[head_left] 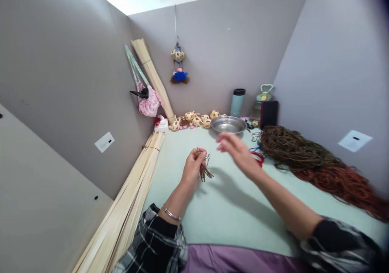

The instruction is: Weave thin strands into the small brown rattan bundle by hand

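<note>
My left hand (196,163) is closed around a small bunch of short brown cords (206,174), whose loose ends hang below the fingers over the table. To the right, my right hand (234,148) is raised in the air, somewhat smeared by motion, with its fingers stretched out and nothing visible in them. Just beyond that hand sits a shallow metal basin (229,124). A red ring-shaped thing (258,158) lies partly hidden behind my right wrist.
Long pale flat strips (133,192) run along the left. A heap of dark green and rust-brown cords (304,151) lies right. At the back are woven balls (197,121), a tumbler (237,103) and a dark phone-like slab (269,114). A woven ornament (178,55) hangs on the wall.
</note>
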Demonstrator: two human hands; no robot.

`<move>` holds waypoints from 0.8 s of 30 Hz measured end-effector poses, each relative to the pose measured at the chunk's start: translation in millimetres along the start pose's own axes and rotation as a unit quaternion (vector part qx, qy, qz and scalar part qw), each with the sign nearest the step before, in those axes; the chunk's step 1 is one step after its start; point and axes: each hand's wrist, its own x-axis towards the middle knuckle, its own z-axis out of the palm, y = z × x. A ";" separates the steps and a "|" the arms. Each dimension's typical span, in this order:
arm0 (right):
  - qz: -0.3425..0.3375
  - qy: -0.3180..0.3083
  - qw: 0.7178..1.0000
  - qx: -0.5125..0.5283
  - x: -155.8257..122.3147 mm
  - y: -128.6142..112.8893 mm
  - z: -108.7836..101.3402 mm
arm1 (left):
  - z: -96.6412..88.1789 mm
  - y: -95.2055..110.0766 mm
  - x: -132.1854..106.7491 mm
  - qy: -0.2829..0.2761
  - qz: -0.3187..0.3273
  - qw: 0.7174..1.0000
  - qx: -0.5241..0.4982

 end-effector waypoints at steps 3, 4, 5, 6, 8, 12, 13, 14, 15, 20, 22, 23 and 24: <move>0.021 -0.080 0.996 0.038 -9.7 15.2 23.8 | -1.2 -10.9 0.9 0.008 0.022 0.998 0.063; 0.033 -0.118 0.991 0.061 -12.4 19.3 30.6 | -1.5 -13.8 1.1 0.009 0.032 0.996 0.082; 0.044 -0.120 0.989 0.073 -14.5 22.4 35.8 | -1.7 -16.3 1.2 0.010 0.042 0.994 0.098; 0.053 -0.119 0.988 0.080 -15.8 24.5 39.0 | -1.9 -18.3 1.3 0.013 0.052 0.992 0.112; 0.080 -0.115 0.986 0.094 -16.5 26.1 39.6 | -2.2 -21.2 1.4 0.014 0.069 0.988 0.134; 0.113 -0.109 0.982 0.107 -13.1 23.3 28.1 | -3.1 -24.3 1.7 0.001 0.058 0.991 0.123; 0.113 -0.099 0.983 0.106 -12.2 22.3 25.2 | -3.3 -24.8 1.5 -0.007 0.046 0.993 0.108; 0.111 -0.089 0.984 0.105 -11.4 21.6 22.9 | -3.3 -25.1 1.0 -0.015 0.033 0.995 0.092; 0.110 -0.080 0.985 0.106 -10.9 21.2 21.2 | -3.4 -25.3 0.3 -0.023 0.019 0.997 0.077; 0.121 -0.058 0.984 0.120 -9.2 26.5 19.6 | -3.1 -21.1 -4.3 -0.098 -0.062 0.993 0.002; 0.122 -0.049 0.983 0.125 -8.9 30.5 20.5 | -3.0 -18.6 -5.1 -0.117 -0.092 0.988 -0.025; 0.121 -0.045 0.984 0.125 -8.9 32.2 21.0 | -3.0 -17.7 -5.1 -0.114 -0.101 0.988 -0.034; 0.120 -0.044 0.984 0.124 -9.3 33.6 21.6 | -3.1 -17.1 -4.9 -0.102 -0.104 0.988 -0.040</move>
